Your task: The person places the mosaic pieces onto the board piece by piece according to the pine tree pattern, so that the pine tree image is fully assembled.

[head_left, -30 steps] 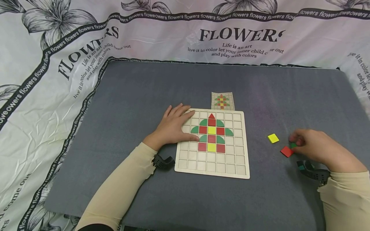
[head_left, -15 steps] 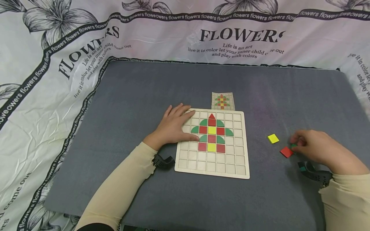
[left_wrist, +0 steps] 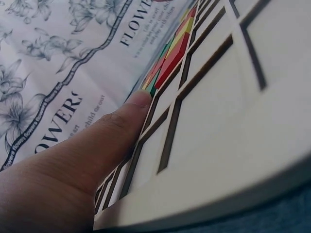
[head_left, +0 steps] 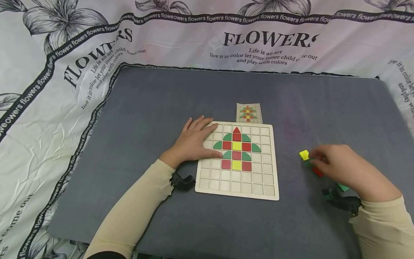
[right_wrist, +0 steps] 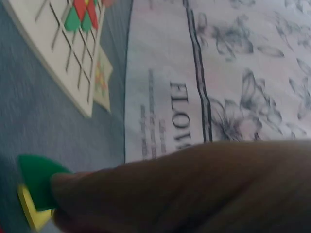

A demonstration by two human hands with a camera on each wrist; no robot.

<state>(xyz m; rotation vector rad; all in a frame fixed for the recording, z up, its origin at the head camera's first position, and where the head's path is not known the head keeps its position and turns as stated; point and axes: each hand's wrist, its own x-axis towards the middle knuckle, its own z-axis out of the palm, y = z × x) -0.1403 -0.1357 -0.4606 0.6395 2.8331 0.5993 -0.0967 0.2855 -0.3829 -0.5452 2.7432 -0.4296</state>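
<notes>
My left hand [head_left: 192, 142] rests with spread fingers on the left side of a pale grid board [head_left: 239, 185]. Its thumb touches the board beside the coloured tiles, as the left wrist view also shows. Set in the grid are red squares [head_left: 247, 166], yellow squares [head_left: 237, 145] and green quarter-circle tiles [head_left: 256, 148] in a tree shape. Over at the right, my right hand [head_left: 346, 167] pinches a green quarter-circle tile [right_wrist: 39, 179] between thumb and fingers. A loose yellow tile [head_left: 304, 155] lies by its fingertips, and a red tile [head_left: 317, 172] is partly hidden under the hand.
A small pattern card [head_left: 248, 113] with a tree picture lies behind the board's far edge. Another green piece [head_left: 343, 187] shows under my right wrist. Flower-print cloth [head_left: 194, 43] borders the grey table top [head_left: 161, 97].
My right hand has moved left towards the yellow tile with a green tile in its fingers. A green piece now shows beneath the right wrist. The left hand stays on the board.
</notes>
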